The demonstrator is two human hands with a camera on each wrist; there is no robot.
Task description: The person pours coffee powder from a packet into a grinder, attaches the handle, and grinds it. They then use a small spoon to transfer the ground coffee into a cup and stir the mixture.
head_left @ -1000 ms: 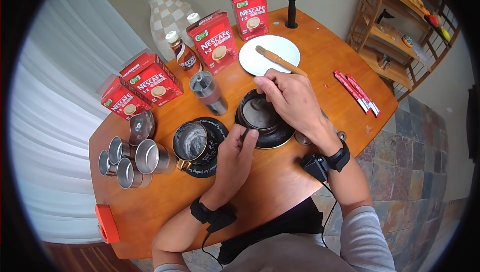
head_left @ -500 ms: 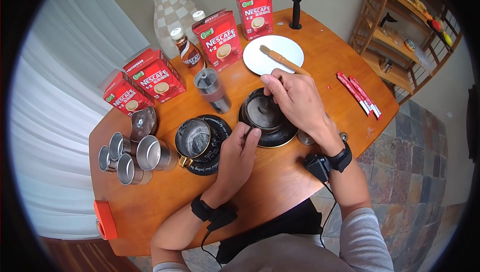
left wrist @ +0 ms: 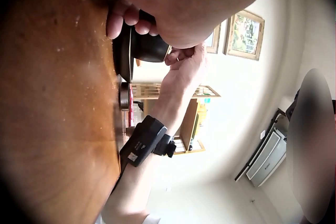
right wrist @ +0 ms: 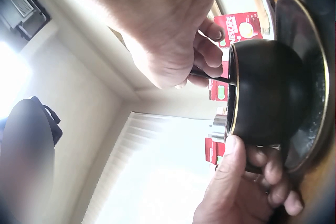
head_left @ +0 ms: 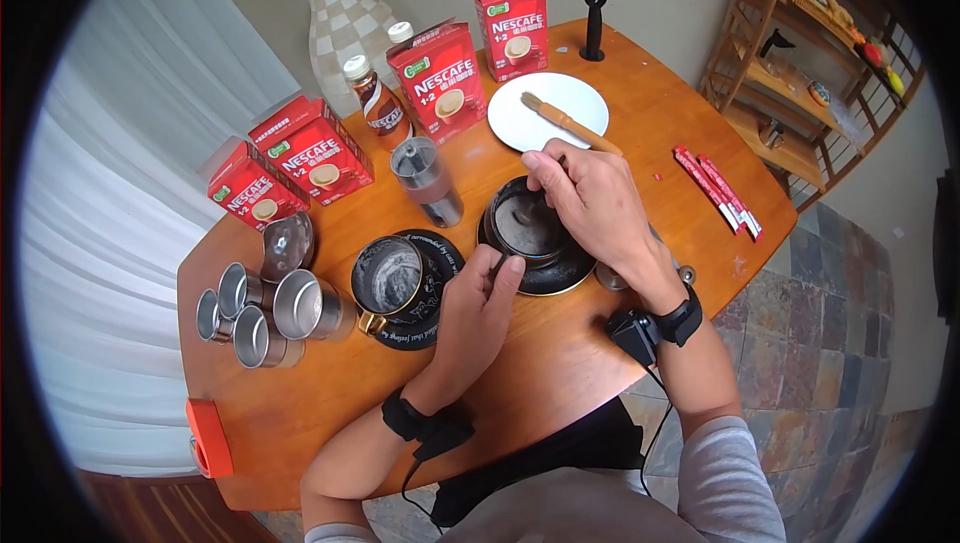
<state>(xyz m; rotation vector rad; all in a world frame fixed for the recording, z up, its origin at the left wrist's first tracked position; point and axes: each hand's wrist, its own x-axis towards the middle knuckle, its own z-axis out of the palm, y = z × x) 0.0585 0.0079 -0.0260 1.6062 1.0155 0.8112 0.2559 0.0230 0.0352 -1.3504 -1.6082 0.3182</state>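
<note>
A black cup with a gold rim (right wrist: 268, 92) stands on a black saucer (head_left: 566, 273), and dark liquid with a pale swirl shows inside it in the head view. My left hand (head_left: 470, 313) grips the cup by its handle side, thumb near the rim. Over the cup, my right hand (head_left: 595, 205) pinches a thin black utensil (right wrist: 218, 78) that slants down past the rim; its lower end is hidden in the cup. Left of my left hand, a second black cup (head_left: 387, 278) with a gold handle sits on a printed black saucer (head_left: 410, 334).
Several metal cups (head_left: 305, 305) stand at the left. Behind are a metal-and-brown cylinder (head_left: 427, 181), bottles, red Nescafe boxes (head_left: 440, 83) and a white plate (head_left: 510, 118) bearing a wooden-handled brush (head_left: 570, 123). Red sachets (head_left: 715, 188) lie right, a black upright tool (head_left: 593, 23) at the back.
The head view has shifted slightly. Both hands keep their holds at the cup, the right hand moving only a little, and the pale swirl on the liquid looks different.
</note>
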